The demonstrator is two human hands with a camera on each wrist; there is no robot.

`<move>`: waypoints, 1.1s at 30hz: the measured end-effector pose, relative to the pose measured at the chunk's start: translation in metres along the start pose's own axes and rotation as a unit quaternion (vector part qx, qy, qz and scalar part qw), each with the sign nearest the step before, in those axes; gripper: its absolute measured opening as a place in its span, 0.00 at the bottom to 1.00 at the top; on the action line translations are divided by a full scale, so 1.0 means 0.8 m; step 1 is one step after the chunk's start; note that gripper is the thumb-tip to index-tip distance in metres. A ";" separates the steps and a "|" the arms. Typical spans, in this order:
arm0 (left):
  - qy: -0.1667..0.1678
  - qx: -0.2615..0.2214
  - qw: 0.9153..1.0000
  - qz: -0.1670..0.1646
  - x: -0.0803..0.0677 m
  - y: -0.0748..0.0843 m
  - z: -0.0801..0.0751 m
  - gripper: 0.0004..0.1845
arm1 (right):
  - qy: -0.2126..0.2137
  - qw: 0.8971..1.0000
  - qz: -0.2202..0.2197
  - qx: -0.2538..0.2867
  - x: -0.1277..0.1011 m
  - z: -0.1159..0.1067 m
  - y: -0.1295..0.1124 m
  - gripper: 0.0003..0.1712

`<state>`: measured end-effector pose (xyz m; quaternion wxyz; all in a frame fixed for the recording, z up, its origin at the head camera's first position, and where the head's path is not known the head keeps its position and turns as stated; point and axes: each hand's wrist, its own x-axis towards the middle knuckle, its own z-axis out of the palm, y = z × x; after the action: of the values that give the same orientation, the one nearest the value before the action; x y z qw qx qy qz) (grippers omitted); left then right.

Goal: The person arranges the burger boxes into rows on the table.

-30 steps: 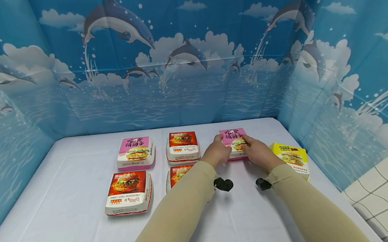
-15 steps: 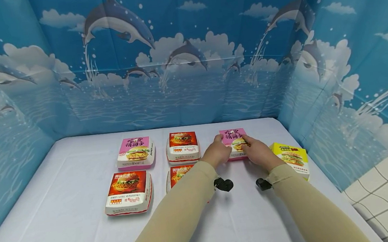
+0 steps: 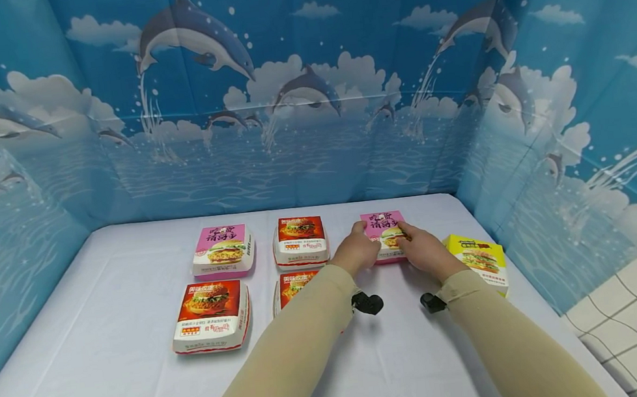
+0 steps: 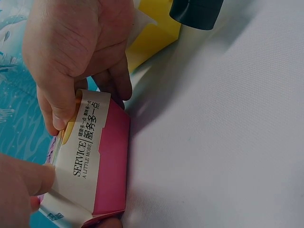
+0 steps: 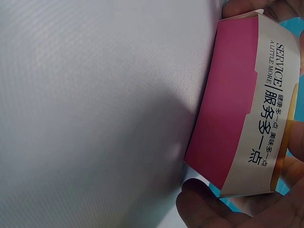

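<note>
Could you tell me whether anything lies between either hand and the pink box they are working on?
Nothing visible does. The left hand and right hand both already grip the pink box, one on each side. The yellow box lies off to the right, and the red box to the left, both clear of the hands.

A pink burger box (image 3: 384, 230) with a white band printed in black lettering is seen, beside a yellow box (image 3: 477, 260). Red-topped boxes (image 3: 210, 306) with white sides (burger photos on the lids) are set on the white tabletop (image 3: 108, 373). The backdrop (image 3: 293, 83) is patterned with blue sea, white clouds and grey dolphins. Beige sleeves (image 3: 289, 359) are worn.
</note>
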<state>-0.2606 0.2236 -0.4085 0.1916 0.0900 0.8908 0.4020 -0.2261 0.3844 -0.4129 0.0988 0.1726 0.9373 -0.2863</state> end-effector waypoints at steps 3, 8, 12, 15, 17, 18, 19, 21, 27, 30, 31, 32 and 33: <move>0.000 -0.004 1.000 -0.001 -0.001 0.000 -0.001 0.34 | 0.000 1.000 0.000 0.004 0.001 0.000 0.000 0.38; -0.002 -0.009 1.000 -0.005 -0.002 0.000 -0.001 0.34 | -0.001 1.000 0.002 0.008 0.000 0.000 -0.001 0.38; -0.002 -0.009 1.000 -0.004 -0.002 0.000 -0.001 0.35 | -0.003 1.000 0.004 0.009 -0.001 0.000 -0.001 0.38; -0.001 -0.010 1.000 -0.004 -0.001 -0.001 0.000 0.35 | -0.003 1.000 0.008 0.009 0.000 -0.001 -0.002 0.38; -0.001 -0.010 1.000 -0.005 0.000 -0.001 0.000 0.35 | -0.003 1.000 0.011 0.011 0.000 -0.001 -0.003 0.38; -0.001 -0.009 1.000 -0.005 0.000 -0.001 0.000 0.35 | -0.003 1.000 0.013 0.012 0.000 -0.001 -0.003 0.38; -0.001 -0.008 1.000 -0.005 0.000 -0.001 0.000 0.35 | -0.004 1.000 0.014 0.012 0.000 -0.001 -0.003 0.38; -0.001 -0.008 1.000 -0.005 0.001 -0.002 0.001 0.35 | -0.005 1.000 0.016 0.012 0.000 -0.001 -0.003 0.38; -0.002 -0.008 1.000 -0.007 0.002 -0.001 0.000 0.35 | -0.007 1.000 0.016 0.011 -0.001 -0.001 -0.004 0.38; -0.003 -0.006 1.000 -0.009 0.001 -0.001 0.000 0.35 | -0.006 1.000 0.015 0.012 -0.002 -0.002 -0.005 0.38; -0.003 -0.006 1.000 -0.009 0.001 0.000 0.000 0.35 | -0.006 1.000 0.014 0.011 -0.003 -0.002 -0.005 0.38; -0.003 -0.006 1.000 -0.010 0.001 0.000 0.000 0.35 | -0.005 1.000 0.014 0.011 -0.003 -0.002 -0.005 0.38; -0.003 -0.006 1.000 -0.009 0.001 0.000 0.000 0.35 | -0.004 1.000 0.014 0.011 -0.003 -0.002 -0.005 0.38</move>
<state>-0.2616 0.2235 -0.4089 0.1986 0.0815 0.8886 0.4054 -0.2254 0.3815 -0.4090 0.1048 0.1857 0.9311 -0.2960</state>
